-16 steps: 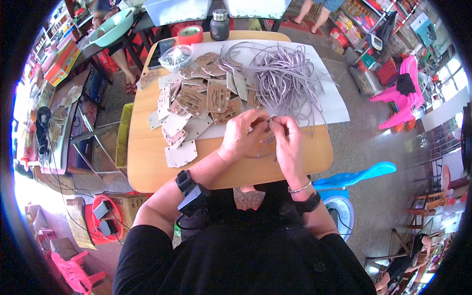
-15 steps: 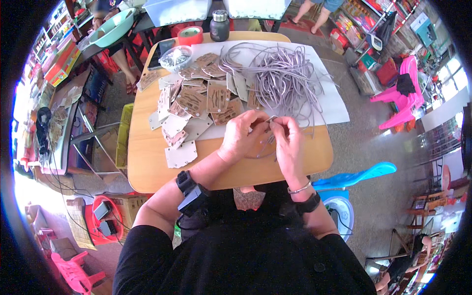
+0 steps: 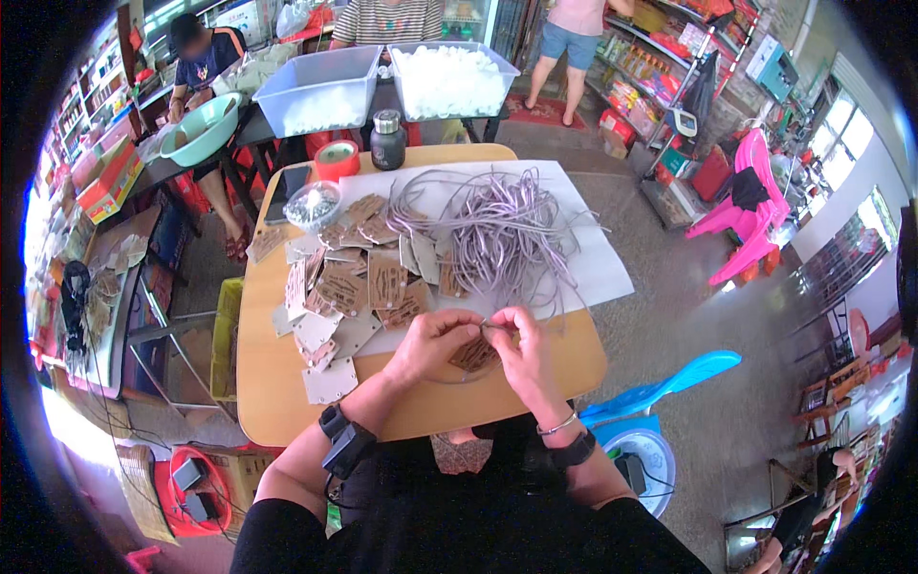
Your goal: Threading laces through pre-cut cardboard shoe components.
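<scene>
Near the table's front edge my left hand (image 3: 435,346) and my right hand (image 3: 517,350) meet, fingertips pinched together on a thin grey-purple cord (image 3: 486,326). Below the pinch a brown printed card (image 3: 475,355) shows between the hands, partly hidden by fingers; a loop of cord curves beneath it. Whether the cord is threaded through the card cannot be made out. Left of my hands lies a loose heap of similar cards (image 3: 341,287), some brown side up, others pale with small holes. A tangled bundle of cords (image 3: 507,230) spreads on the white sheet (image 3: 595,270) beyond my right hand.
On the wooden table (image 3: 263,383) stand a clear tub of small metal pieces (image 3: 313,204), a red tape roll (image 3: 337,159), a dark bottle (image 3: 388,142) and a phone (image 3: 288,189). A blue chair (image 3: 674,385) is at the right. Other people are beyond the table.
My view has tilted up, so the table sits lower and the people and white-filled bins show more. Both hands stay pinched together on the cord; the brown card is now more visible.
</scene>
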`<state>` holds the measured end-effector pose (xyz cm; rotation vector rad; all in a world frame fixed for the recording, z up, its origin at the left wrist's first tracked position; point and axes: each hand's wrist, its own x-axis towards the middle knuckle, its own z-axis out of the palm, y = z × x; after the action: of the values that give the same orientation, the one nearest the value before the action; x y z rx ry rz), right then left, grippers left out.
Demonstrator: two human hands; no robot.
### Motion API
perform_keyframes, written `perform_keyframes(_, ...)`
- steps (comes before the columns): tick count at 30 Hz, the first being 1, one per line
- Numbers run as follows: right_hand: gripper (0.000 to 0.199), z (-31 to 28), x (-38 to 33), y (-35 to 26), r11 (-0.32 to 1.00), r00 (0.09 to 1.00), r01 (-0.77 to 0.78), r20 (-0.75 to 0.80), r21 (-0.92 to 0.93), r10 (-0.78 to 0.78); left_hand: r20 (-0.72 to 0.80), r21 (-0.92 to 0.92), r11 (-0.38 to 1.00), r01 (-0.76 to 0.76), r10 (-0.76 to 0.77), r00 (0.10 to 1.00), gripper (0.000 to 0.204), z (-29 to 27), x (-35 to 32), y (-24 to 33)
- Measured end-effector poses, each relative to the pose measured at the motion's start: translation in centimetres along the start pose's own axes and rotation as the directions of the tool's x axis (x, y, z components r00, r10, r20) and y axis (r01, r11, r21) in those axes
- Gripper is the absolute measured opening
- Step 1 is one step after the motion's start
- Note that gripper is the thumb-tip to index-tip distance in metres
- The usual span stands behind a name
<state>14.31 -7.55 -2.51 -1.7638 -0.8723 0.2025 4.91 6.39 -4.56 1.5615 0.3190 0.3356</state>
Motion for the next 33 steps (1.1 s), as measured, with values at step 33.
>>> perform_keyframes(33, 0.01, 1.3, -1.5, 1.3, 0.99, 0.99, -0.142, -0.004, -0.013, 0.142, -0.04, 0.227, 0.949, -0.22, 0.235, 0.971, 0.021, 0.2, 0.0, -0.5)
